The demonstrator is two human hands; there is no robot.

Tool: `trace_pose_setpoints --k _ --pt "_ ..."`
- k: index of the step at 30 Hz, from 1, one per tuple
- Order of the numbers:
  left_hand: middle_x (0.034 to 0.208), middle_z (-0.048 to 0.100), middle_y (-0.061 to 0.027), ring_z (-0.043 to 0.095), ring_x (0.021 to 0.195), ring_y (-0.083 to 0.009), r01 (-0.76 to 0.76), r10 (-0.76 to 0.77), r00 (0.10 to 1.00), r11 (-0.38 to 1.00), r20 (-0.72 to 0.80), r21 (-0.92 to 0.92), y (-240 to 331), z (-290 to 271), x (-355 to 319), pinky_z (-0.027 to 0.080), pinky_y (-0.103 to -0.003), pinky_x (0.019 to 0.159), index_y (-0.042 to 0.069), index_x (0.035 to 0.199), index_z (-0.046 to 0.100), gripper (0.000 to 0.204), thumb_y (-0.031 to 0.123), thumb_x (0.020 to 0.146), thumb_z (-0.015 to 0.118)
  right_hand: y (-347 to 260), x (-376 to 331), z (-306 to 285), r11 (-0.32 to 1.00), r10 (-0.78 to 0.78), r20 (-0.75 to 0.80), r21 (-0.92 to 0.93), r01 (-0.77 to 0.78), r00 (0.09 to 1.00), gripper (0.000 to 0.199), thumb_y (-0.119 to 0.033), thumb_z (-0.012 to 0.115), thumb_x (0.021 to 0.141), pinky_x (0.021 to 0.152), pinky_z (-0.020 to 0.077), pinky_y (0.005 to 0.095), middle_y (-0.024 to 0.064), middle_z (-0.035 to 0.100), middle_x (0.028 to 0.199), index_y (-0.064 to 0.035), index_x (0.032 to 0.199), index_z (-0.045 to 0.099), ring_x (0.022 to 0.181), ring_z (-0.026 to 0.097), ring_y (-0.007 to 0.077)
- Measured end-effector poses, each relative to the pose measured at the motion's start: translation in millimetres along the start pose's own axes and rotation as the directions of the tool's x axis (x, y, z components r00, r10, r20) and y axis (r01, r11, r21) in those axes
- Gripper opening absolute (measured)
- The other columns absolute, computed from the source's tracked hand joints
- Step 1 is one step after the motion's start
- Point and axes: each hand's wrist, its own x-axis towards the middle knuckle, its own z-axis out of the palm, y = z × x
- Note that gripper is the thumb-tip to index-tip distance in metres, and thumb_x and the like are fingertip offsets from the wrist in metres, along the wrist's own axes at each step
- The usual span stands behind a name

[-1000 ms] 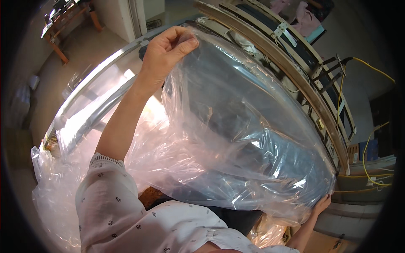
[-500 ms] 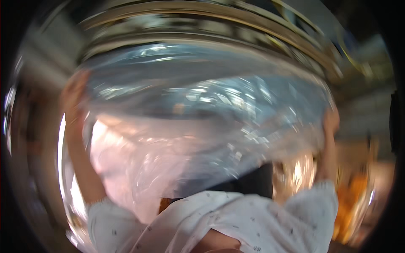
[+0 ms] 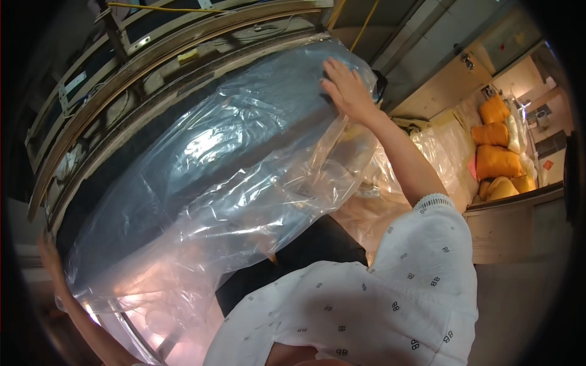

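Observation:
A wide, clear plastic sheet (image 3: 207, 189) lies wrinkled and shiny over a dark, flat surface (image 3: 101, 204) in front of me, and its near part hangs toward my body. At the sheet's far right corner, my right hand (image 3: 349, 88) rests on the plastic, palm down with fingers spread. My left hand (image 3: 49, 249) is at the far left, beside the end of the dark surface and the sheet's left edge. Motion smears its fingers, so whether it grips the plastic does not show.
Long rails (image 3: 201, 46) of a machine frame run along the back, with a yellow cable (image 3: 165, 8) above. More clear plastic (image 3: 436, 146) lies at the right. Beyond a doorway, several orange sacks (image 3: 497, 161) are stacked. A pale cabinet door (image 3: 448, 82) stands at the far right.
The view has turned. Both hands were raised wide apart at the sheet's two sides; now the sheet lies lower over the dark surface, and my right hand is flat on it.

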Motion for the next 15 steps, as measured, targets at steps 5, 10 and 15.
trace_pose_setpoints --k 5,10,15 --pt "0.115 0.05 -0.0146 0.05 0.106 -0.029 -0.053 0.172 0.962 0.881 0.214 -0.471 334 -57 -5 0.038 -0.034 0.089 0.001 0.097 0.054 0.02 0.017 0.084 0.054 73 60 31 0.987 0.144 -0.001 -0.07 -0.144 0.99 0.058 -0.046 0.034 0.089 0.103 0.0201 0.0489 0.0134 0.03 0.139 -0.0042 0.128 0.037 0.128 0.027 0.0316" --pt "0.088 0.052 -0.006 0.049 0.078 -0.0151 -0.09 0.173 0.984 0.653 0.032 -0.752 362 -27 -30 0.037 -0.023 0.073 0.001 0.083 0.046 0.009 0.006 0.085 0.053 79 80 52 0.99 0.133 0.05 -0.045 -0.131 0.99 0.059 -0.046 0.035 0.089 0.104 0.0188 0.0468 0.0116 0.029 0.139 -0.0058 0.131 0.034 0.13 0.024 0.0276" --pt "0.084 0.049 0.0012 0.045 0.073 -0.0054 0.075 -0.114 0.993 0.621 0.005 -0.78 261 -13 -81 0.036 -0.016 0.067 0.0 0.088 0.049 0.006 0.005 0.087 0.053 30 52 47 0.987 -0.157 0.095 0.046 0.154 0.983 0.059 -0.044 0.035 0.089 0.105 0.0177 0.0448 0.0123 0.028 0.14 -0.0043 0.133 0.031 0.131 0.023 0.0267"
